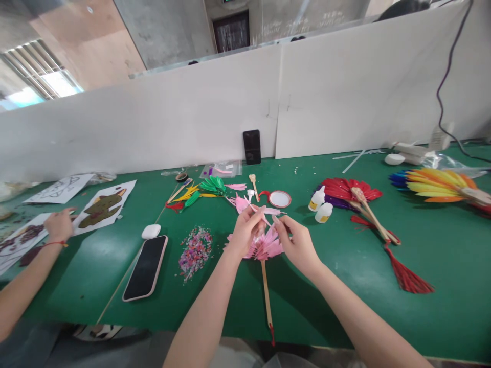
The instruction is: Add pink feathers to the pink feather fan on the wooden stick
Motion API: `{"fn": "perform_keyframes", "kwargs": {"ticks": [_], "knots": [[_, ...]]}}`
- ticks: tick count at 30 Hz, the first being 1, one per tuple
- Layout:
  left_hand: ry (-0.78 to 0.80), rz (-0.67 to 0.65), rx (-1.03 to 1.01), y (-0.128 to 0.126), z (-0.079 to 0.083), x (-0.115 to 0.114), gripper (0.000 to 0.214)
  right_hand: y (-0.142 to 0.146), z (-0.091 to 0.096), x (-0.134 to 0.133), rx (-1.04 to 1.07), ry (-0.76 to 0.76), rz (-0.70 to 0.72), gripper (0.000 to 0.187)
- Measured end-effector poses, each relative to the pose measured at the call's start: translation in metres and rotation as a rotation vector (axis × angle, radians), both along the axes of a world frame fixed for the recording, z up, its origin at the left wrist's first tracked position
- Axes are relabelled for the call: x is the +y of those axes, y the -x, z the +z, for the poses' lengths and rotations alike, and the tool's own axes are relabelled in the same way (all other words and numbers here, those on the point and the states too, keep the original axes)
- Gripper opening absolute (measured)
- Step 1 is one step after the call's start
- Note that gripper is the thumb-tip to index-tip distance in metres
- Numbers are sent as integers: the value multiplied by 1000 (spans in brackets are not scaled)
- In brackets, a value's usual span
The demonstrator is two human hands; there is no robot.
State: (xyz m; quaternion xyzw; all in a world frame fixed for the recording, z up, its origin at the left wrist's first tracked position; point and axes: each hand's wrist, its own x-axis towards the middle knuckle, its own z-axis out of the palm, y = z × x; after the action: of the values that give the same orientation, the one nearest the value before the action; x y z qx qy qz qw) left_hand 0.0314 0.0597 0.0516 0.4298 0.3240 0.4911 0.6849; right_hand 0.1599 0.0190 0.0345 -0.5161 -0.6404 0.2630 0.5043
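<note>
A small pink feather fan (pixel 268 249) lies on the green table (pixel 441 286), its wooden stick pointing toward me. My left hand (pixel 245 232) is closed in a pinch on a thin pink feather strip (pixel 274 210) just above the fan. My right hand (pixel 295 240) is also pinched, its fingertips on the same strip from the right. Both hands hover over the top of the fan.
A phone (pixel 146 267) and white earbud case (pixel 151 231) lie left, beside a confetti pile (pixel 195 251). Loose feathers (pixel 209 188), a round lid (pixel 280 199), two glue bottles (pixel 320 206), a red fan (pixel 356 197) and a rainbow fan (pixel 441 185) sit behind. Another person's hand (pixel 59 225) rests on papers at left.
</note>
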Motion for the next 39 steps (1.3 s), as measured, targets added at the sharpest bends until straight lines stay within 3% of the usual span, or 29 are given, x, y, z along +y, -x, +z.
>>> {"fn": "perform_keyframes", "kwargs": {"ticks": [6, 12, 19, 30, 39], "knots": [[-40, 10, 60, 0, -3, 0, 20, -1, 4, 1, 273, 212, 136, 38], [-79, -16, 117, 2, -3, 1, 32, -3, 7, 5, 433, 381, 249, 46], [-102, -4, 173, 2, -3, 2, 30, -2, 11, 6, 482, 477, 217, 47], [-160, -37, 250, 4, -6, 1, 25, -12, 13, 7, 595, 690, 393, 35], [-177, -49, 223, 4, -6, 1, 25, -15, 16, 6, 571, 720, 437, 35]]}}
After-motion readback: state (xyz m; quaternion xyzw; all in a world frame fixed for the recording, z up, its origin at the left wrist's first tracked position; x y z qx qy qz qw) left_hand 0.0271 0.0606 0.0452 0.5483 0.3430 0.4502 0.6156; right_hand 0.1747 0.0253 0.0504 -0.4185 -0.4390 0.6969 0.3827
